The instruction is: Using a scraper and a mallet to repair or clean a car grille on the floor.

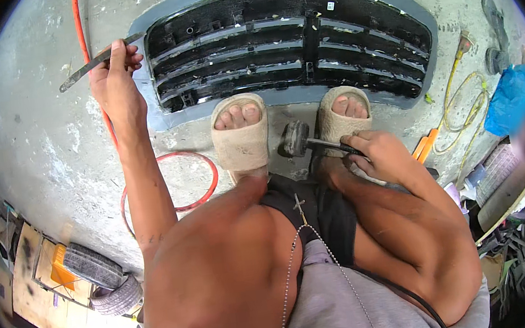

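My left hand (118, 89) grips a flat, dark metal strip (77, 77), held out at the upper left, its far end at the left edge of a curved grey-rimmed panel (419, 32). Inside that panel is a black slatted grille (269, 45) with pale scraps along its slats; it lies on the concrete just beyond my feet in beige slide sandals (240, 147). My right hand (380, 155) is closed round the handle of a black-headed mallet (298, 140), held low near the right sandal.
A red hose (214, 178) loops at the left, with tyres (94, 268) and boards (27, 265) lower left. At right lie a yellow cord (466, 123), orange tools (426, 147), a blue plastic bag (508, 99) and piled clutter (500, 174).
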Motion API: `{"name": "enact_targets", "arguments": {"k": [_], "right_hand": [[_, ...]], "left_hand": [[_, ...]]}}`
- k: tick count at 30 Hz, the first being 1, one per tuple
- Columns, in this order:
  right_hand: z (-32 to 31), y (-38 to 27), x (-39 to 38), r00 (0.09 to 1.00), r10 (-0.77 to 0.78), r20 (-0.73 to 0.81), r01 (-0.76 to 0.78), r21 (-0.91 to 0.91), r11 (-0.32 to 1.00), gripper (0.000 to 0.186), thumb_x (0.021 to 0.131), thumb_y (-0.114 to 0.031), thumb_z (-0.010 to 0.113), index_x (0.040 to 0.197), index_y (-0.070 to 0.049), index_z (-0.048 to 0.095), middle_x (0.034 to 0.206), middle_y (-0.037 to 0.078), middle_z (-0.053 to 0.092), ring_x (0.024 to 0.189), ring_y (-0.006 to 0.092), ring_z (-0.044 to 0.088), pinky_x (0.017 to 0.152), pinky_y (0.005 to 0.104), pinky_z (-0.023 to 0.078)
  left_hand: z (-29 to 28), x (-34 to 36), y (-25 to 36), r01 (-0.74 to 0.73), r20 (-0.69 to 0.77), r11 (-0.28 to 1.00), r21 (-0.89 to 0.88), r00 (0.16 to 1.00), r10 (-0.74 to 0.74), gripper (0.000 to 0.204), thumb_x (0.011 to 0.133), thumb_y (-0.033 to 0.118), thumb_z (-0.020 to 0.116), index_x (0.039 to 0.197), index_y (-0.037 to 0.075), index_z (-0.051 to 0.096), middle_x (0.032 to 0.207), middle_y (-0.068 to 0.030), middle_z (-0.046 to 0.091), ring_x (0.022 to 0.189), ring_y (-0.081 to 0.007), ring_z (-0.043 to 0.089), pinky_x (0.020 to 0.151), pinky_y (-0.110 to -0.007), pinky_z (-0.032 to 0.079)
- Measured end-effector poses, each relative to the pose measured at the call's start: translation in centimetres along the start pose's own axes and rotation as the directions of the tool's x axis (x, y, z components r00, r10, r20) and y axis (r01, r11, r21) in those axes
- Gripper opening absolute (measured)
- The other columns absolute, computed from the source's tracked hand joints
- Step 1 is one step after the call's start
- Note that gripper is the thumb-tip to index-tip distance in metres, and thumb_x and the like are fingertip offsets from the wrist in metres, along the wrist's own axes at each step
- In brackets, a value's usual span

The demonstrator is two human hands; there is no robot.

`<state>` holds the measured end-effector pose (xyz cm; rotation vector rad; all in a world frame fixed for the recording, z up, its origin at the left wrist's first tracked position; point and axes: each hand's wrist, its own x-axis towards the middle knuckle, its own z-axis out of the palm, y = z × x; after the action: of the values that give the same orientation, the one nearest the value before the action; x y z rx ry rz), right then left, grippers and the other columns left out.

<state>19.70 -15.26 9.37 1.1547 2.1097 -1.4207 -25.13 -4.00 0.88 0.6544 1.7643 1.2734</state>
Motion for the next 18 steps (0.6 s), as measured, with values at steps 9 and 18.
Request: {"name": "enact_targets", "arguments": {"k": [9,18], "right_hand": [[0.5,0.6,0.5,0.999,0.048,0.000,-0.048,0.075,0.996,0.039,0.085,-0.014,0.074,0.121,-0.007,0.062,0.101,0.021,0.069,0.092,0.0444,0.066,0.079,0.0513,0.052],[-0.7,0.5,-0.6,0.980,0.180,-0.081,-0.153,0.264,0.952,0.043,0.086,-0.015,0.075,0.126,-0.004,0.063,0.103,0.021,0.071,0.090,0.0366,0.071,0.081,0.0413,0.055]], "left_hand": [[-3.8,2.4,-1.0,0.172,-0.084,0.985,-0.033,0.981,-0.174,0.036,0.101,0.028,0.067,0.118,-0.003,0.061,0.106,-0.0134,0.071,0.092,-0.0191,0.068,0.081,-0.032,0.051],[-7.7,-0.7,-4.1,0.253,0.130,0.769,0.587,0.908,-0.398,0.047,0.103,0.048,0.060,0.104,0.001,0.069,0.084,0.0018,0.057,0.078,-0.0115,0.048,0.073,-0.027,0.039]]}}
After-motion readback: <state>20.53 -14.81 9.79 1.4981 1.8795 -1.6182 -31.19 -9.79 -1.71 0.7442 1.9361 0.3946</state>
